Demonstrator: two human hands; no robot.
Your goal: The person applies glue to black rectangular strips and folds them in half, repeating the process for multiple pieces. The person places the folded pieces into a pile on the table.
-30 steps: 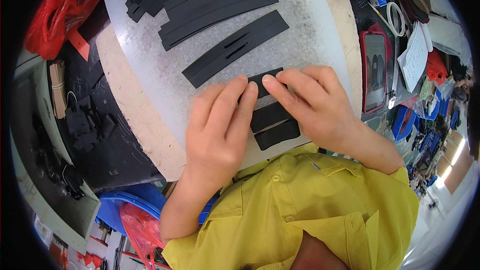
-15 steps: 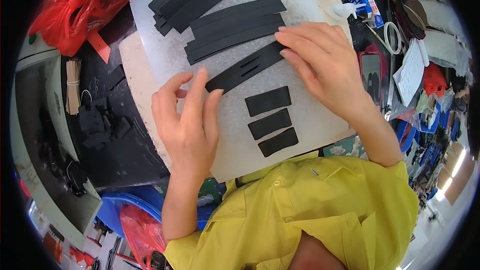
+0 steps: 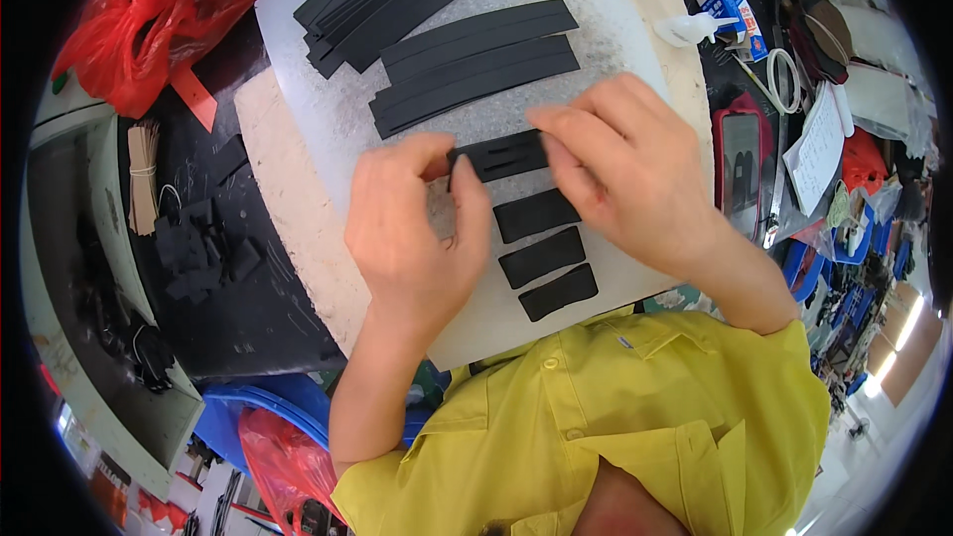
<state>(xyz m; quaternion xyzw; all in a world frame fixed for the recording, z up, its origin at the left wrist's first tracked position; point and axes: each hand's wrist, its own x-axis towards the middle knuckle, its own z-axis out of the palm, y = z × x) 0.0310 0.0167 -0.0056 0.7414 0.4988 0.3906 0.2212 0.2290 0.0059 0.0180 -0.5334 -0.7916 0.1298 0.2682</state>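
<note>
Between my two hands is a black slotted strip (image 3: 501, 157), soft-looking like leather or rubber. My left hand (image 3: 415, 233) pinches its left end between thumb and fingers. The right end is gripped by the fingertips of my right hand (image 3: 640, 179). The strip's ends look bent toward my fingers, though the fingertips hide part of them. Below it, three short black pieces lie in a column: an upper piece (image 3: 534, 215), a middle piece (image 3: 542, 257) and a lower piece (image 3: 558, 293). Beyond my hands lie longer black strips (image 3: 476, 79) and a fanned pile of more strips (image 3: 417, 5).
Everything rests on a whitish board (image 3: 606, 50) over a dark table (image 3: 268, 323). At left are small black scraps (image 3: 204, 248), a tied tan bundle (image 3: 143, 174) and a red plastic bag (image 3: 159, 15). At right are a white glue bottle (image 3: 690, 30) and a red-cased phone (image 3: 740, 169).
Both hands have come closer together and the strip has moved nearer the short pieces. It spanned longer before; now it looks shortened, with its ends bent. The left hand shifted right.
</note>
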